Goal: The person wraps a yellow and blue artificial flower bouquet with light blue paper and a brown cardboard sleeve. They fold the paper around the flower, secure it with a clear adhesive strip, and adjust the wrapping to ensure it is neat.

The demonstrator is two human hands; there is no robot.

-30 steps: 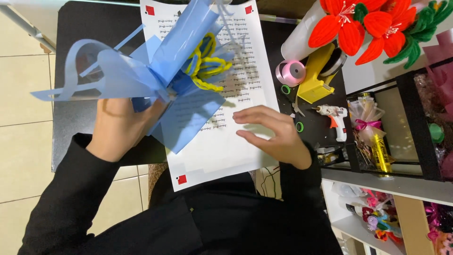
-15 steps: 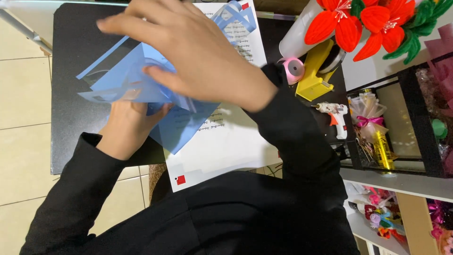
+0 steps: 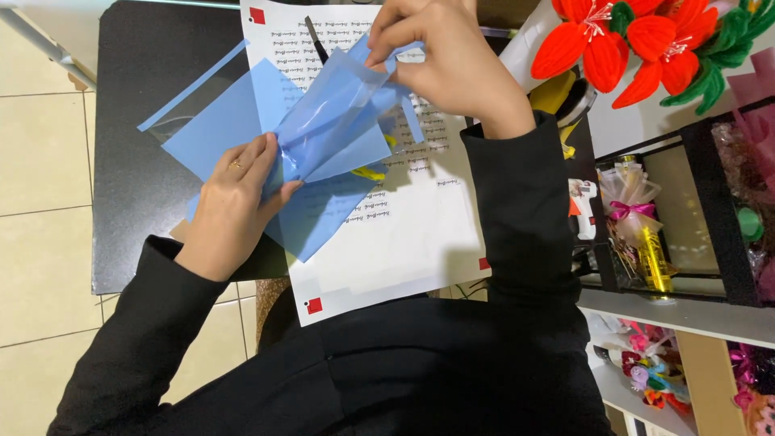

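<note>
My left hand point(image 3: 240, 198) pinches the gathered base of a translucent blue wrapping sheet point(image 3: 327, 129) against the black table point(image 3: 129, 89). At the top of the view my right hand point(image 3: 440, 52) grips the upper edge of the same blue sheet and pulls it around something yellow point(image 3: 370, 172), mostly hidden under the film. A second flat blue sheet point(image 3: 214, 129) lies under the wrap. All of it rests over a white printed paper point(image 3: 404, 234) with red corner squares. A thin black stick point(image 3: 315, 36) pokes out above the wrap.
To the right stand red pipe-cleaner flowers point(image 3: 613, 40) with green leaves, a white glue gun point(image 3: 583, 206), and a black shelf point(image 3: 694, 242) holding small wrapped bouquets and ribbons. Beige floor tiles point(image 3: 40, 161) lie at the left. A yellow object point(image 3: 557, 93) sits behind my right wrist.
My right hand left the paper, swept over the wrap and now grips its top edge. The blue sheet, raised and fanned out before, is now lowered and folded over the yellow piece.
</note>
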